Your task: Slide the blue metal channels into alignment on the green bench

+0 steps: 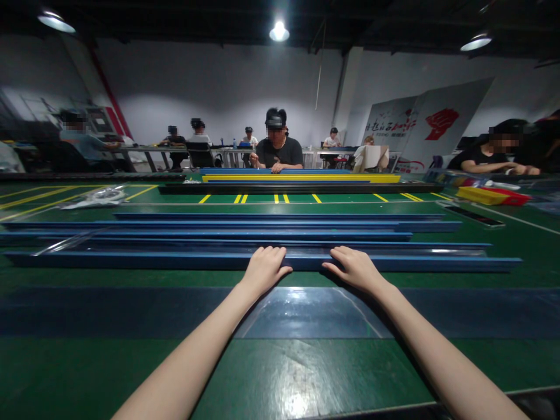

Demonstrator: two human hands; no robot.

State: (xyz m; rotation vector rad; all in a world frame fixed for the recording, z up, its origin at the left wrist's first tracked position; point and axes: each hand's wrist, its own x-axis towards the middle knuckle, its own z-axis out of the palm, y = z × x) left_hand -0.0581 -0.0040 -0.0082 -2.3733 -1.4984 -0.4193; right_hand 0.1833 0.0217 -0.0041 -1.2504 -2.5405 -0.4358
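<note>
Both my hands lie on the nearest long blue channel strip (pixel 140 259), thumbs on its near side and fingers curled over the top. My left hand (pixel 263 271) is left of the strip's middle, my right hand (pixel 355 268) a short way to its right. The fingertips are partly hidden behind the strip's edge. Between me and the strip, a wide, clear plastic sheet strip (pixel 301 312) lies flat, apart from my fingers. Just beyond, more blue channel strips (pixel 280 226) lie parallel to the held one.
The green table (pixel 280 373) has yellow marking lines. Farther off lie a black strip (pixel 297 188) and a yellow strip (pixel 376 178). A phone (pixel 475 215) and a yellow tray (pixel 479 195) are at right, a clear plastic bag (pixel 98 197) at left. A co-worker (pixel 284 149) sits opposite.
</note>
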